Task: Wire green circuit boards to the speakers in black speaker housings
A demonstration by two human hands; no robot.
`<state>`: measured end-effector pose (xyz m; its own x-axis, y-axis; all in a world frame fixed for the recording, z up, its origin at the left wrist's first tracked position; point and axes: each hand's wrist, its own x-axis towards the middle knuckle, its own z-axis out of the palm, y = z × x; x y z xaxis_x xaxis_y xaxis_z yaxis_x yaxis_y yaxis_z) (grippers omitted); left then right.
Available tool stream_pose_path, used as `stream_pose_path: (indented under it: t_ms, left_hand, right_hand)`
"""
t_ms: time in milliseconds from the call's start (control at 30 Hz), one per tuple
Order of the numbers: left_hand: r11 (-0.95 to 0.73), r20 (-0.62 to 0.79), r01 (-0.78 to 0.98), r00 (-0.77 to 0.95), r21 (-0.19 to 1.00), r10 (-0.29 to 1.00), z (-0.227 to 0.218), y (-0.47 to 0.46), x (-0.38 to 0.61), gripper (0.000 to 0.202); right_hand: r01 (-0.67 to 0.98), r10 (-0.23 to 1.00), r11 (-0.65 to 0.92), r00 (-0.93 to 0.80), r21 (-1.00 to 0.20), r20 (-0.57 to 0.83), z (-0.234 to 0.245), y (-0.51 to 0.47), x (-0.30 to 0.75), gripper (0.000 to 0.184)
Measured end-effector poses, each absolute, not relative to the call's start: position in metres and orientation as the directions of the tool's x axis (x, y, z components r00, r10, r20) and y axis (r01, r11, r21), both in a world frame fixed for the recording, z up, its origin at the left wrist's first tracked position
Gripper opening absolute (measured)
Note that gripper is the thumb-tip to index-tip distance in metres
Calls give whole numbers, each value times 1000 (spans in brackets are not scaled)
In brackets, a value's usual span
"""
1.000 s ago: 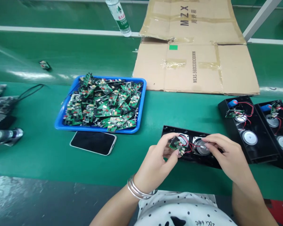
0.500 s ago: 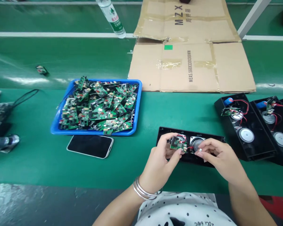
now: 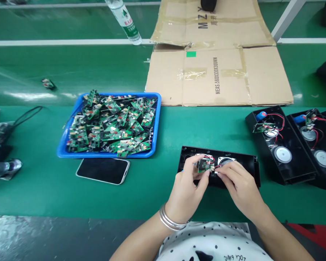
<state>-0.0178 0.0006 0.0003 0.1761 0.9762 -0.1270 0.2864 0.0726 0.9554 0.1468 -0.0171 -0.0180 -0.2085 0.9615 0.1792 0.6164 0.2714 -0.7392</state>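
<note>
My left hand (image 3: 188, 183) pinches a small green circuit board (image 3: 204, 165) above a black speaker housing (image 3: 246, 163). Close to the board's right edge, my right hand (image 3: 237, 181) grips a small white wire connector (image 3: 216, 172) between thumb and fingertips. Whether the connector touches the board's socket I cannot tell. Red and black wires run by the board. Inside the housing a round speaker (image 3: 226, 160) shows partly, the rest of it behind my right fingers.
Several circuit boards fill a blue tray (image 3: 158, 123) at the left. In front of it lies a phone (image 3: 103, 171). Wired black housings (image 3: 296, 166) stand at the right. Behind are flattened cardboard (image 3: 233, 87) and a water bottle (image 3: 127, 23).
My right hand has moved left, bringing the white connector up to the board. My left hand still holds the board in nearly the same place. A dark object has appeared at the far right edge.
</note>
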Motion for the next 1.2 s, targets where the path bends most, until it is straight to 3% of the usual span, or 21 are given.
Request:
stream_pose_path:
  t_ms: [300,567,800,1000,1067,1200]
  left_hand:
    - [-48,-35,364,217,930,975,0,1,-18,34]
    - [-109,-12,424,272,899,962,-5,-1,-20,32]
    - [-122,-12,468,274,875,962,-3,-2,-21,30]
    - [-186,27,493,312,850,950,-4,-1,-19,31]
    - [-232,57,528,325,817,944,-4,-1,-18,32]
    - [-273,70,532,371,802,926,1,2,-21,33]
  right_hand:
    - [726,936,352,-263,-590,235,-16,-15,145,18]
    - [833,901,426,-356,-352,247,-9,-13,139,22]
    - [846,917,375,-278,-379,286,-8,-15,133,19]
    - [875,887,433,-372,-215,273,-8,-17,132,17]
    - [870,890,433,-370,-236,267,-9,-16,134,19]
    - [805,924,370,-268,-464,273,-13,-10,143,8]
